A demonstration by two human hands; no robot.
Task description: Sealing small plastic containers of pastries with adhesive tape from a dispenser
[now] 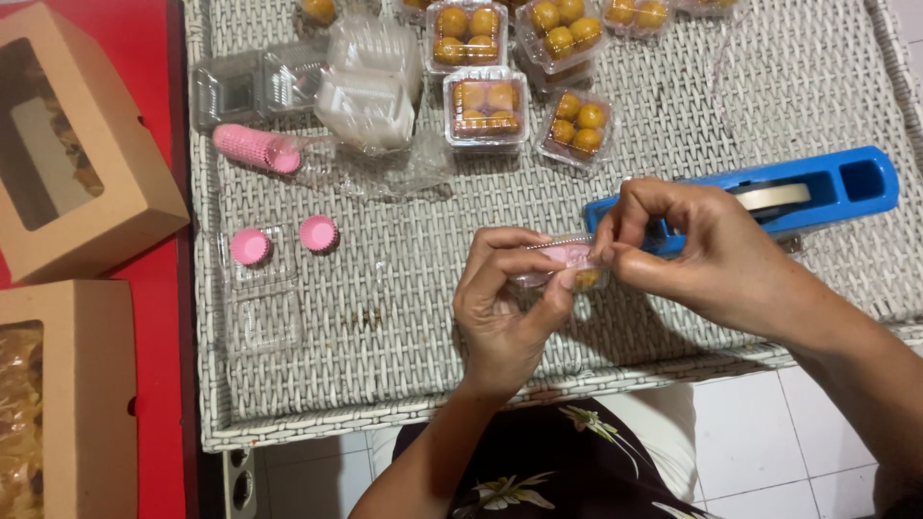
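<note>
Both hands, left hand (505, 298) and right hand (687, 255), hold a small clear box (567, 267) of yellow pastries just beside the blue tape dispenser (817, 187); sealing seems underway, needing tape pressed flat.

The table (404, 317) at frame centre is white woven wicker, rough and ribbed. The tape dispenser (846, 183) at right is smooth, glossy blue plastic. The small clamshell box (567, 267) in the hands is clear, shiny plastic. The window boxes (106, 183) at left are matt brown cardboard. The cupcake liners (318, 233) are pleated pink paper.
</note>
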